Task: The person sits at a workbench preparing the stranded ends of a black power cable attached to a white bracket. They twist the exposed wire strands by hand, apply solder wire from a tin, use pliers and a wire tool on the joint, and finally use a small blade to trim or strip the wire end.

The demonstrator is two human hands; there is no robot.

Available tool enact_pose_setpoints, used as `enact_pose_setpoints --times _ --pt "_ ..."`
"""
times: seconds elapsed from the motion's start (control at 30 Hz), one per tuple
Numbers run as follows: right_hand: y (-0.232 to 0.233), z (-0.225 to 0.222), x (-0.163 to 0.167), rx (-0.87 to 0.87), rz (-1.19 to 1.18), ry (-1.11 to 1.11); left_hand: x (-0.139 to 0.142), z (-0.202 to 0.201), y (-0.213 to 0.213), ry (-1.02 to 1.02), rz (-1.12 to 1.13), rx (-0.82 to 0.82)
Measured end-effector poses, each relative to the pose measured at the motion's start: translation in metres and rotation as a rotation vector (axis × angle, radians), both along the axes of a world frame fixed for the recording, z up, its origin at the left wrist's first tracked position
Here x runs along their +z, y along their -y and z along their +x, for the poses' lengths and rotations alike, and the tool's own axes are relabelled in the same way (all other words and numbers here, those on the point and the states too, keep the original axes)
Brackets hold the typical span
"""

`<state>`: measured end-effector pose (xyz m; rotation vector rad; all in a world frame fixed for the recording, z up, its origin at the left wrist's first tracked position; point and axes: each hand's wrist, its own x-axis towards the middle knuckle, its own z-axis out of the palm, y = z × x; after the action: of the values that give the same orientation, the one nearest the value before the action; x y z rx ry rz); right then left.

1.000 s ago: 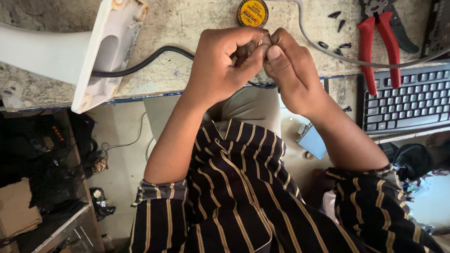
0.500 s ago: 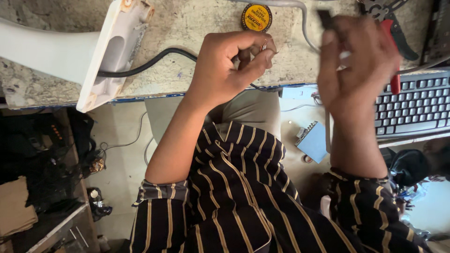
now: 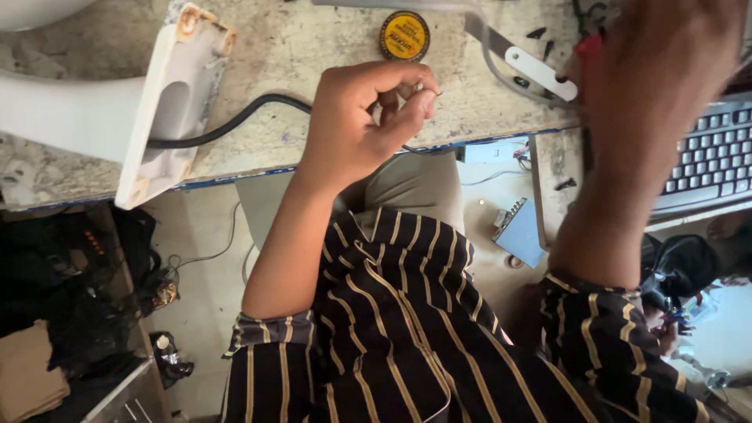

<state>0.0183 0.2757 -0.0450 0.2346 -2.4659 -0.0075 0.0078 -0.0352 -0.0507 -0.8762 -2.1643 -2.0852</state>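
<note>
Your right hand [image 3: 658,86] is blurred and covers the red-handled pliers [image 3: 589,43], and what your left hand [image 3: 368,121] pinches is too small to tell.

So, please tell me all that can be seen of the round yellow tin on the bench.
The tin is small, round and flat, with a yellow lid inside a dark rim and dark print on the lid. It looks like metal. It is shut and lies flat on the worn stone bench, near the far edge, beyond the left hand. Nothing touches it; a grey cable runs just to its right.
</note>
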Motion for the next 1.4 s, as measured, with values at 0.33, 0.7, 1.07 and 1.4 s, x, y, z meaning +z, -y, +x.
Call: enact_pose_setpoints --times 0.33,0.7,1.07,1.4 --pt "-0.022 -0.010 -0.004 -0.047 0.034 0.004 0.002 -0.001 0.002 -0.037 -0.011 -0.009" --pt "-0.019 -0.019 -0.007 0.144 -0.208 0.071 0.002 -0.001 0.000 0.046 0.017 0.022" --pt "-0.024 -0.016 0.001 0.298 -0.298 0.083 0.002 -0.001 0.001 0.045 0.021 -0.001" --pt "-0.053 -0.027 -0.025 0.360 -0.906 0.234 0.007 0.000 0.001 0.044 -0.004 0.002"
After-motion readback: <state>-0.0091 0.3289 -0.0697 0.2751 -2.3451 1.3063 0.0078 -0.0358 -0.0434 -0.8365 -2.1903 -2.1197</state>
